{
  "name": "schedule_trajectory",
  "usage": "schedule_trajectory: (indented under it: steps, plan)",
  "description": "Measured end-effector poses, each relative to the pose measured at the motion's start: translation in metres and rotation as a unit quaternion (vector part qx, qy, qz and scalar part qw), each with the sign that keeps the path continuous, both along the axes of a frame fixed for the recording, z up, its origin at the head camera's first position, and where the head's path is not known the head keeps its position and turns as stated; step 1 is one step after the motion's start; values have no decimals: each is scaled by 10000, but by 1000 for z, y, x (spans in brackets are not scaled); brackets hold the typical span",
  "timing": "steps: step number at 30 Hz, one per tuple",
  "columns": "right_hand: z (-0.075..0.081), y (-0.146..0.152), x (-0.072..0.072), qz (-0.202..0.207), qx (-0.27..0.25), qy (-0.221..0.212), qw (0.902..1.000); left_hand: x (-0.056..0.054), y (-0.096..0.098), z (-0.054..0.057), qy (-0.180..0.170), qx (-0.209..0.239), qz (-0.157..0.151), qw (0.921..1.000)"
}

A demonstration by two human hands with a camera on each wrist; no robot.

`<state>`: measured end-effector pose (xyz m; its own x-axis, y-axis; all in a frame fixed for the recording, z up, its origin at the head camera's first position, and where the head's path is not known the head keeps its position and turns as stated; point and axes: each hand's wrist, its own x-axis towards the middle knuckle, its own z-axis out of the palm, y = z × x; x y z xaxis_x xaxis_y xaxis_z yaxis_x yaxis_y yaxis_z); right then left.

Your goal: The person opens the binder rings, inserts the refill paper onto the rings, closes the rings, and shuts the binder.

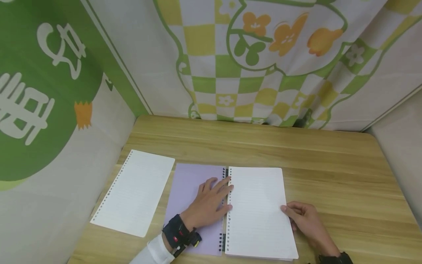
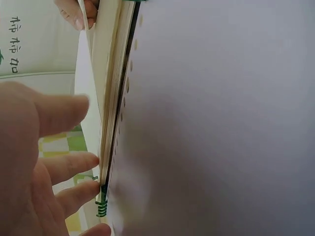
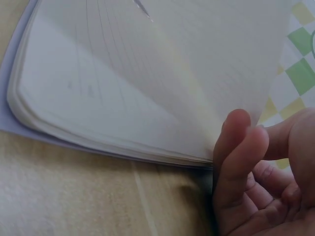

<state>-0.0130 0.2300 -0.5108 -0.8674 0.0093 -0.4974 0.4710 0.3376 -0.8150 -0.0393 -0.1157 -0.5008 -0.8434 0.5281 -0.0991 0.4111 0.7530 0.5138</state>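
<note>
A loose-leaf notebook (image 1: pixel 254 227) lies spread on the table, its lilac cover (image 1: pixel 191 176) folded out to the left. Lined white paper with punched holes forms the right side, beside dark binding rings (image 1: pixel 220 242). My left hand (image 1: pixel 207 207) reaches over the cover, fingers spread, fingertips at the holed edge of the top sheet. With thumb and fingers, my right hand (image 1: pixel 306 220) pinches the right edge of the top sheet (image 3: pixel 162 73), which is lifted from the stack in the right wrist view. Green rings (image 2: pixel 101 208) show near the left fingertips in the left wrist view.
To the left, a separate punched sheet (image 1: pixel 135 194) lies slanted on the wooden table (image 1: pixel 343 176). A checked, flowered curtain (image 1: pixel 227 88) hangs behind the table's back edge, and a green-and-white printed cloth (image 1: pixel 108 146) stands along the left side.
</note>
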Motion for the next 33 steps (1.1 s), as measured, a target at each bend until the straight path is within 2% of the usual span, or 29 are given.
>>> schedule_trajectory:
  steps: [6,11,21,27,33]
  plan:
    - [2,-1,0,37,38,-12,10000,9,-5,3,-260,-2,-341,9991]
    - [3,-1,0,81,71,-53,9999,17,-10,3,-337,-8,-598,9976]
    - [7,0,0,249,266,-31,9993,24,-13,-1,-513,-48,-788,9956]
    - [9,0,0,476,275,98,9984,24,-15,1,-466,-11,-929,9946]
    - [11,3,0,523,336,197,9979,25,-15,1,-455,-75,-972,9942]
